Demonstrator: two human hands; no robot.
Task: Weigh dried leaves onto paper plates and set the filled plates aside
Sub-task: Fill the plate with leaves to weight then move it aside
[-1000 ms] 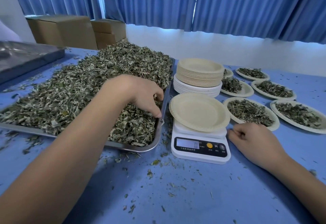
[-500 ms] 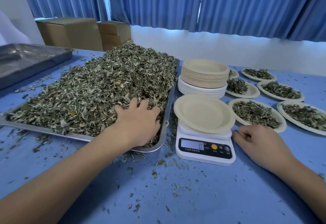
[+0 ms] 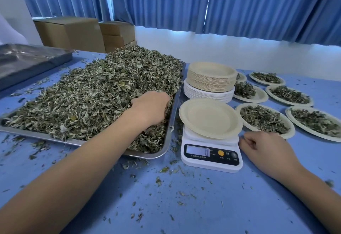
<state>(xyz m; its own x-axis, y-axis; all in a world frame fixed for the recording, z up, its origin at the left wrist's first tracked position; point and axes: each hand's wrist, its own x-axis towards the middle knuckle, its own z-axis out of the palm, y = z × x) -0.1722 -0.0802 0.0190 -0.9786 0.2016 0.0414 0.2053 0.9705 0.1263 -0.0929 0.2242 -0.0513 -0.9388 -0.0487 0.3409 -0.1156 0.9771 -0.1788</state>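
Empty tray (image 3: pixel 27 58): far left, on the blue table (image 3: pixel 203 206).
Cardboard boxes (image 3: pixel 73 32): behind it, against the curtain.
Large tray (image 3: pixel 170 123): heaped with dried leaves (image 3: pixel 92 95).
Left hand (image 3: pixel 151 108): on the heap near the large tray's right rim. Its fingers are sunk in the leaves and hidden, so I cannot tell whether they hold a handful.
Scale (image 3: pixel 210 156): just right of the large tray, bearing one bare paper plate (image 3: pixel 210 118).
Plate stack (image 3: pixel 210 79): behind the scale.
Right hand (image 3: pixel 265 152): resting on the table beside the scale, fingers loosely curled, holding nothing.
Filled plates (image 3: pixel 265 119): several, far right.
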